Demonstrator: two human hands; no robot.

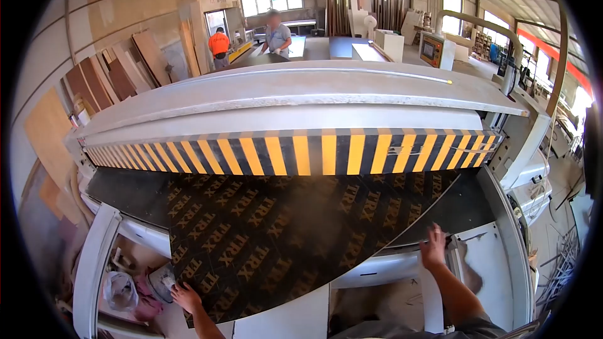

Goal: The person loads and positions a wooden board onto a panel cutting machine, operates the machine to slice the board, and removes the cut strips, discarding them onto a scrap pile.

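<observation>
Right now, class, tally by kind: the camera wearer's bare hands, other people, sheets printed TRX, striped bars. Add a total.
Bare hands: 2 (left hand, right hand)
Other people: 2 (person in orange, person in grey)
Sheet printed TRX: 1
Striped bar: 1
Total: 6

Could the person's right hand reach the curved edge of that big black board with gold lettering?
Probably yes: the right hand is open, close to the black board with gold lettering, and nothing seems to stand between it and the curved edge.
</observation>
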